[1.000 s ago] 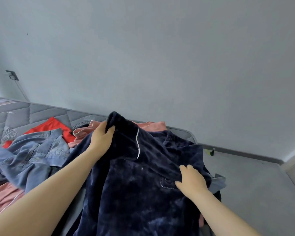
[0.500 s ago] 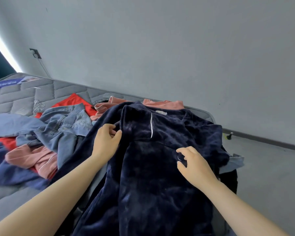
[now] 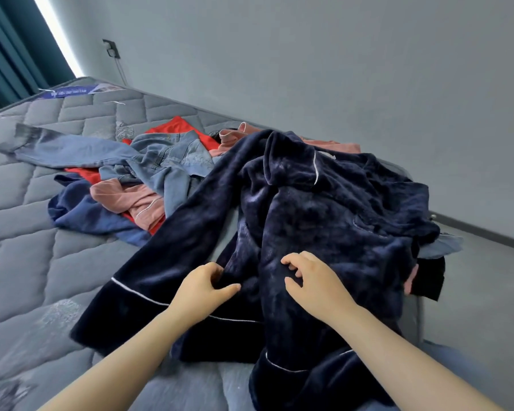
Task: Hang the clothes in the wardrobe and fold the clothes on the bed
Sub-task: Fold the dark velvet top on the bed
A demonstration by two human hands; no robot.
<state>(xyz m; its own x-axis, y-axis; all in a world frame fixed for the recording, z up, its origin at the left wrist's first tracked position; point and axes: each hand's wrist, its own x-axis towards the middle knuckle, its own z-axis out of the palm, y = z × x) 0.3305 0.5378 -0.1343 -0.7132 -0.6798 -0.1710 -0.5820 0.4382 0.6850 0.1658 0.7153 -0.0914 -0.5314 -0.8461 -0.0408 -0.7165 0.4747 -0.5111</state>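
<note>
Lying crumpled across the near right part of the bed (image 3: 27, 221), a navy velvet garment (image 3: 324, 226) with thin white piping is seen, one sleeve stretched toward the near left. A fold of its fabric is pinched by the left hand (image 3: 202, 287), thumb and fingers (image 3: 230, 287) closed on the cloth. The right hand (image 3: 315, 281) is rested on the garment just beside, its fingers (image 3: 291, 258) curled and slightly spread, with no cloth gripped. Farther left, a heap is noted: a blue denim jacket (image 3: 161, 160), a red item (image 3: 175, 129), a pink garment (image 3: 131, 200) and a blue cloth (image 3: 83, 215). More pink fabric (image 3: 333, 143) is shown beyond the navy piece. A teal curtain (image 3: 9, 48) is hung at the far left, beside a grey wall (image 3: 339, 69).
</note>
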